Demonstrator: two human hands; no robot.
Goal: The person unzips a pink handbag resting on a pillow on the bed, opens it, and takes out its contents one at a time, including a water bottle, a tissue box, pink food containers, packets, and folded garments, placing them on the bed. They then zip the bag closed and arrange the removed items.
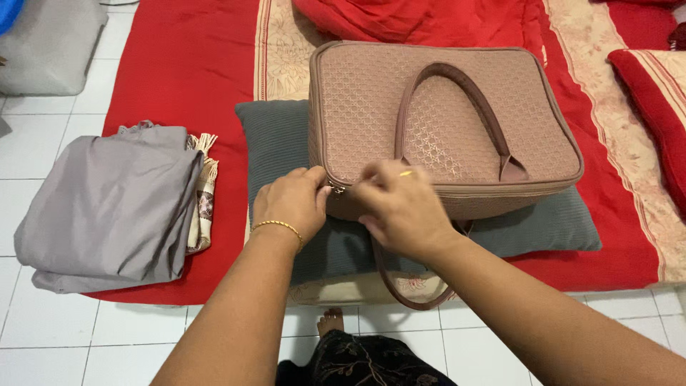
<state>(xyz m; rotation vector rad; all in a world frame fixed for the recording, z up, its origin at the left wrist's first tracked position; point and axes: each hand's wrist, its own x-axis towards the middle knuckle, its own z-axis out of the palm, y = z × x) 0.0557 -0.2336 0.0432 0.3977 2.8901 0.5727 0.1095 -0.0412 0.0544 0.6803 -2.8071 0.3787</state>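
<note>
Fingers of both my hands are bunched at the near front corner of the mauve quilted fabric case: my left hand pinches the case's edge by the zipper line, thumb and fingertips closed on the fabric, and my right hand is curled narrow just beside it, seemingly gripping the zipper pull, though motion blur keeps me from being sure.

Beneath the case spreads the red mattress cover with cream floral borders, lying on the white tiled floor. Left of the case sits a folded stack of grey cloth with a fringed beige piece tucked under it. Directly under the case lies a grey ribbed pillow, poking out on both sides.

As far as I can judge, the case lies flat and looks nearly zipped; only the stretch at the corner by my hands seems left to close. Its long axis runs left to right across my view, tilted slightly, with the upper brown carry handle arching over the top panel and the other handle hanging off the near side toward me.
</note>
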